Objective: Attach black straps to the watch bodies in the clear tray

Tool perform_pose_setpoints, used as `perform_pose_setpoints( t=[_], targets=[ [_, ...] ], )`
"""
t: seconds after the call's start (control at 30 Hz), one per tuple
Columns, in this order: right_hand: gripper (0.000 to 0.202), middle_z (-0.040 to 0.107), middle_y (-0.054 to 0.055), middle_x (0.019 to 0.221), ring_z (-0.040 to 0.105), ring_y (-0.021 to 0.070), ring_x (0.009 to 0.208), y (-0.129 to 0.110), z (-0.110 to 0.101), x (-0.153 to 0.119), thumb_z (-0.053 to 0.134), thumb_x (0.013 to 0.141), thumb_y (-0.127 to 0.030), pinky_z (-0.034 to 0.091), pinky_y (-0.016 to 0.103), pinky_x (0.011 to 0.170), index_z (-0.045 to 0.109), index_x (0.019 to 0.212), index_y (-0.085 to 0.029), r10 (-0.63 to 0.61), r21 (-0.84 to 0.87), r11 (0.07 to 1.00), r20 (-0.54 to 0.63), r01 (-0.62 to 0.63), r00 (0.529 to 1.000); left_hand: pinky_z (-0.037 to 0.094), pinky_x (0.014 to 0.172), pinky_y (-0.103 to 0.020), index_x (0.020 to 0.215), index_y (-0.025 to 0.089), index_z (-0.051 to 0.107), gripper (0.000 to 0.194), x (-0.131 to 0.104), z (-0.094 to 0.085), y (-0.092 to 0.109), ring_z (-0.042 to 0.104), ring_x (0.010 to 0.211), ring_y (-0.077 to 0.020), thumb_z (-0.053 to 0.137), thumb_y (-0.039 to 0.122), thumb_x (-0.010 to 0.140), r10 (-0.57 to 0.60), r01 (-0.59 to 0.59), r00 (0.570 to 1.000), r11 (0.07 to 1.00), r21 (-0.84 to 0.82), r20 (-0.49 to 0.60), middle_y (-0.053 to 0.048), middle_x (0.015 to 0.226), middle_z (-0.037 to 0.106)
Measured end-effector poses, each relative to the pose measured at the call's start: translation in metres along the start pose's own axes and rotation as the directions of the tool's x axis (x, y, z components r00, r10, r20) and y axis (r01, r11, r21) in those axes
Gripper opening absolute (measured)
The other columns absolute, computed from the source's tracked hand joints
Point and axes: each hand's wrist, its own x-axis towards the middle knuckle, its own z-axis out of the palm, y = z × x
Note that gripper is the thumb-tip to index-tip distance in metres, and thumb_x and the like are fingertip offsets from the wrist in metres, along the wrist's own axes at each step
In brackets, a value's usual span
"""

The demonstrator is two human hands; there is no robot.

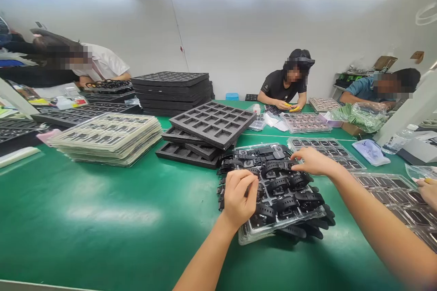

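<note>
Rows of black smartwatches (287, 203) with perforated straps lie in a stack of clear plastic trays (251, 235). My left hand (241, 195) is closed in a pinch above the stack's left side. Anything between its fingertips is too small or hidden to name. At the upper right of the same tray, my right hand (314, 162) has its thumb and forefinger at the strap end of one smartwatch (276, 168), which seems pinched between them. Strap ends stick out past the tray's right and front edges.
Black foam trays (213, 122) are piled just behind the watches, with pale plastic trays (109, 138) to their left. A taller black stack (170, 93) stands farther back. More clear trays (392, 195) lie right, near another person's hand (428, 191). Several co-workers sit around the green table (136, 218).
</note>
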Motion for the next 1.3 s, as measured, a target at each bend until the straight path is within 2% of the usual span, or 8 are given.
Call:
perform_pose_setpoints(
  t=[0.2,0.47,0.67,0.73,0.9,1.03,1.2,1.3],
  targets=[
    [0.019,0.067,0.002,0.08,0.062,0.0203,0.076,0.001,0.026,0.007,0.079,0.077,-0.031,0.047,0.033,0.073,0.064,0.079,-0.019,0.092,0.055,0.994,-0.005,-0.091,0.996,0.053,0.076,-0.033,0.095,0.019,0.064,0.014,-0.001,0.002,-0.001,0.062,0.084,-0.0178,0.063,0.007,0.09,0.012,-0.012,1.0,1.0,-0.004,0.017,-0.004,0.089,0.069],
    [0.029,0.068,0.006,0.093,0.067,0.0248,0.085,-0.013,-0.018,-0.023,0.063,0.089,-0.045,0.05,0.034,0.073,0.056,0.108,-0.024,0.227,0.43,0.898,-0.263,-0.097,0.938,0.052,0.076,-0.032,0.098,0.019,0.064,0.018,-0.002,0.002,0.001,0.061,0.085,-0.0174,0.062,0.003,0.088,0.003,0.0,0.999,0.997,-0.073,0.04,-0.005,0.092,0.067],
    [0.047,0.061,-0.003,0.087,0.062,0.0119,0.067,-0.086,-0.014,-0.051,0.084,0.076,-0.047,0.05,0.021,0.054,0.056,0.107,-0.025,0.301,0.997,0.016,-0.077,0.075,0.951,0.052,0.08,-0.031,0.107,0.02,0.067,0.015,-0.005,-0.001,0.009,0.062,0.091,-0.0181,0.059,0.015,0.095,-0.198,0.272,0.951,0.902,-0.336,0.238,-0.008,0.101,0.068],
    [0.049,0.061,-0.004,0.082,0.059,0.0104,0.061,-0.113,-0.002,-0.057,0.087,0.074,-0.045,0.047,0.018,0.047,0.056,0.107,-0.025,0.238,0.996,-0.093,0.031,-0.009,0.971,0.053,0.084,-0.032,0.118,0.02,0.067,0.024,-0.005,-0.002,0.01,0.063,0.097,-0.0202,0.059,0.03,0.098,-0.33,0.486,0.864,0.745,-0.457,0.381,-0.01,0.112,0.068],
    [0.05,0.061,-0.006,0.071,0.06,0.0135,0.058,-0.158,0.034,-0.074,0.078,0.084,-0.051,0.05,0.022,0.048,0.048,0.116,-0.026,0.019,0.978,0.135,0.16,-0.162,0.987,0.055,0.064,-0.03,0.131,0.016,0.062,0.057,-0.005,0.0,0.013,0.064,0.067,-0.0136,0.061,0.058,0.092,-0.483,0.799,0.568,0.129,-0.588,0.667,-0.014,0.119,0.068],
    [0.06,0.066,-0.004,0.071,0.059,0.0154,0.05,-0.139,0.053,-0.097,0.073,0.088,-0.054,0.051,0.028,0.05,0.039,0.132,-0.031,-0.041,0.948,0.193,0.265,-0.252,0.963,0.057,0.078,-0.031,0.114,0.014,0.064,0.038,0.003,0.004,0.012,0.07,0.082,-0.0176,0.061,0.047,0.095,-0.737,0.679,0.49,-0.012,-0.734,0.465,-0.012,0.105,0.071],
    [0.082,0.07,0.013,0.102,0.069,0.0372,0.092,-0.094,0.076,-0.105,0.074,0.057,-0.085,0.057,0.043,0.066,0.06,0.119,-0.033,0.131,0.999,-0.007,0.049,-0.049,0.99,0.059,0.08,-0.038,0.128,0.018,0.049,0.031,0.001,0.006,0.01,0.069,0.075,-0.0161,0.051,0.032,0.1,-0.755,0.662,0.553,0.14,-0.736,0.353,-0.007,0.099,0.069],
    [0.057,0.066,0.008,0.097,0.064,0.0347,0.096,-0.098,0.08,-0.097,0.072,0.07,-0.076,0.054,0.042,0.075,0.062,0.104,-0.032,0.239,0.945,0.321,-0.147,0.064,0.96,0.057,0.088,-0.041,0.132,0.016,0.051,0.033,-0.01,0.004,0.009,0.07,0.085,-0.0198,0.04,0.024,0.101,-0.562,0.665,0.742,0.546,-0.509,0.367,-0.011,0.107,0.068]
  ],
)
